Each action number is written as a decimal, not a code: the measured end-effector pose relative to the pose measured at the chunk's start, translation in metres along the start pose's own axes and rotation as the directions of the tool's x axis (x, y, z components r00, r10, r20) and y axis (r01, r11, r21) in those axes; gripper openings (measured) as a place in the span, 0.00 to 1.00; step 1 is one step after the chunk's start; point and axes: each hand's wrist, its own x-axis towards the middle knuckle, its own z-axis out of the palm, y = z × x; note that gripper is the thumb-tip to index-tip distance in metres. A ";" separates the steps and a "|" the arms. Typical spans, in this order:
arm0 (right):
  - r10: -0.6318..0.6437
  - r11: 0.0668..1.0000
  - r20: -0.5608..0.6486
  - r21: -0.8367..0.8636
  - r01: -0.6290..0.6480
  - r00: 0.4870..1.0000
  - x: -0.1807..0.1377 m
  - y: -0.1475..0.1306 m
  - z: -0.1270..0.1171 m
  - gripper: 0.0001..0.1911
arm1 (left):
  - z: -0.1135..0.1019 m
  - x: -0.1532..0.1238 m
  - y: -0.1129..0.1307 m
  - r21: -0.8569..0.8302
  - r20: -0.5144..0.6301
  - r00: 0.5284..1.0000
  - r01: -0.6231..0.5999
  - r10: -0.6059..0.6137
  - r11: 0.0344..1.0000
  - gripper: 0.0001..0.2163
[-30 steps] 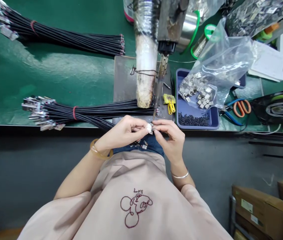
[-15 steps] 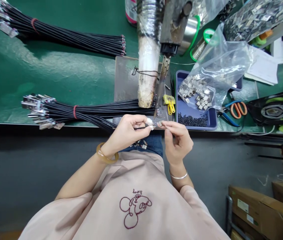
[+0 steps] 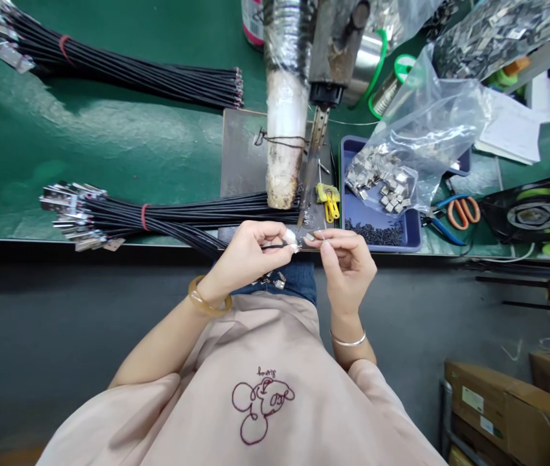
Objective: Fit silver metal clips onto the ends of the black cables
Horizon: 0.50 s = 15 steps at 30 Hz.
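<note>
My left hand pinches the end of a thin black cable at the bench's front edge, with white covers on its thumb and fingertip. Facing it from the right, my right hand is closed with the thumb against the fingers; a small shiny metal piece shows at its fingertips, too small to make out exactly. Between the two hands points down the tip of a soldering iron. A bundle of black cables with metal connectors at its left end lies beside my left hand.
A white tube hangs over the bench beside the iron. Right of it stand a blue tray of metal shells and small black pieces, pliers and a fan. Another cable bundle lies at the back left. Solder spools stand behind.
My right hand has shifted slightly, its fingertips with the small metal piece coming a little to the left. My left hand stays almost still on the cable.
</note>
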 end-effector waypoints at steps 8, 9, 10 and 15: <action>-0.360 0.901 0.055 -0.236 0.363 0.931 -0.005 0.004 0.004 0.10 | 0.003 0.000 -0.001 -0.025 -0.067 0.998 -0.019 0.017 1.000 0.05; -0.314 0.926 0.029 -0.209 0.313 0.949 -0.004 0.006 0.004 0.09 | 0.003 -0.001 -0.002 -0.018 -0.074 0.997 -0.017 0.016 1.000 0.05; -0.261 0.949 0.011 -0.182 0.259 0.965 -0.003 0.008 0.005 0.07 | 0.003 -0.001 -0.003 -0.011 -0.082 0.996 -0.019 0.018 1.000 0.05; -0.292 0.919 0.065 -0.256 0.299 0.954 0.001 0.011 0.006 0.06 | 0.005 -0.002 -0.004 0.039 -0.142 0.989 -0.043 0.049 0.998 0.08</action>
